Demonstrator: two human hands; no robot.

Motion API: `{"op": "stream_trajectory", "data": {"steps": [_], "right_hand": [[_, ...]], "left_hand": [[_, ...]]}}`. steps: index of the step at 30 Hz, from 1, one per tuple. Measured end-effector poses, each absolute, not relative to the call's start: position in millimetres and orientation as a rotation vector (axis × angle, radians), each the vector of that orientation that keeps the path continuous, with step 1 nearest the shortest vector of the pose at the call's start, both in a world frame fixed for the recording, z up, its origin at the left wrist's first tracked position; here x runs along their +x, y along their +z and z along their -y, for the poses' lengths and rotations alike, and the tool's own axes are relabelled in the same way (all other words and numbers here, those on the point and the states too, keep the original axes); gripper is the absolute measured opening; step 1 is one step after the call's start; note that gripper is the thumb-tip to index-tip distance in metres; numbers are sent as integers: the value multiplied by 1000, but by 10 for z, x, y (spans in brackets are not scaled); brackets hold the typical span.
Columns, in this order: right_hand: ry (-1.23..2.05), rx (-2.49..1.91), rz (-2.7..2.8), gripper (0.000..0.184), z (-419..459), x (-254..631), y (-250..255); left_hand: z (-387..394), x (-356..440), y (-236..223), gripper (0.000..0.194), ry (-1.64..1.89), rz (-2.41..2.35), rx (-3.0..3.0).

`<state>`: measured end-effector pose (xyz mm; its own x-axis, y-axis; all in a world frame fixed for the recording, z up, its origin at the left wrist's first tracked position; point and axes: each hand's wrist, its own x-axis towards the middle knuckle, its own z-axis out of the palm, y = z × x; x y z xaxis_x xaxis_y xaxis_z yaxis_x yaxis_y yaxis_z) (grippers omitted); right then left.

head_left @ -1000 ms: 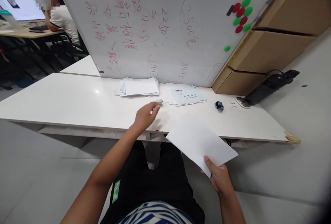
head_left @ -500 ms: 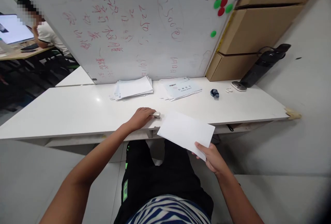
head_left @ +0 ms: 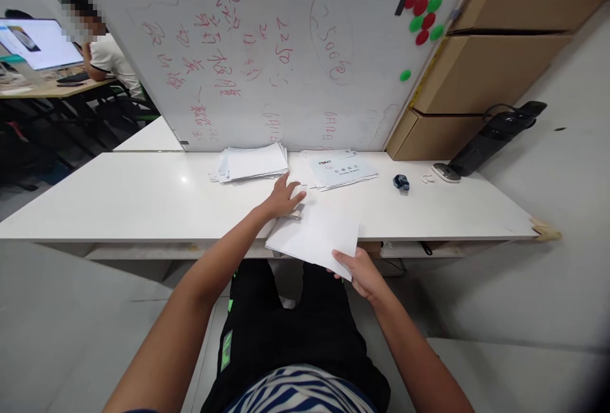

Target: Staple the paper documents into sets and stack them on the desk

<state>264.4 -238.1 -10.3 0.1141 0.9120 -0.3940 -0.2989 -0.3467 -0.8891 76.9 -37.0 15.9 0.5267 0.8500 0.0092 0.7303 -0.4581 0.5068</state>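
My left hand [head_left: 284, 197] lies over a small grey stapler [head_left: 298, 212] on the white table [head_left: 119, 197], fingers curved across it, at the top left corner of a white sheaf of paper [head_left: 317, 235]. My right hand [head_left: 359, 271] pinches the sheaf's near right corner; the paper lies half on the table and half past its front edge. Behind my left hand sits a loose stack of white sheets [head_left: 255, 162]. To its right is a stack with a printed cover page [head_left: 343, 170].
A whiteboard [head_left: 286, 51] with red writing and magnets leans along the table's back. Cardboard boxes [head_left: 500, 70], a black device [head_left: 495, 136], a white puck [head_left: 445, 173] and a small dark blue object [head_left: 401, 182] are at the right. A person [head_left: 107, 60] sits at a monitor [head_left: 38, 41] far left.
My right hand brought the sheaf up from below the table edge onto the table. My left hand drew the stapler toward me, then moved it onto the sheaf's corner.
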Motion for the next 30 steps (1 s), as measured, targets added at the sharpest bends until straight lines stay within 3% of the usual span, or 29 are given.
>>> {"op": "stream_trajectory", "data": {"steps": [23,30], "right_hand": [[1472,-1423,741,21,2264,2721,6],[1467,-1441,739,27,2264,2754,-74]], "left_hand": [[402,816,175,63,304,-1363,2287],[351,830,123,72,221,-1402,2304]]}}
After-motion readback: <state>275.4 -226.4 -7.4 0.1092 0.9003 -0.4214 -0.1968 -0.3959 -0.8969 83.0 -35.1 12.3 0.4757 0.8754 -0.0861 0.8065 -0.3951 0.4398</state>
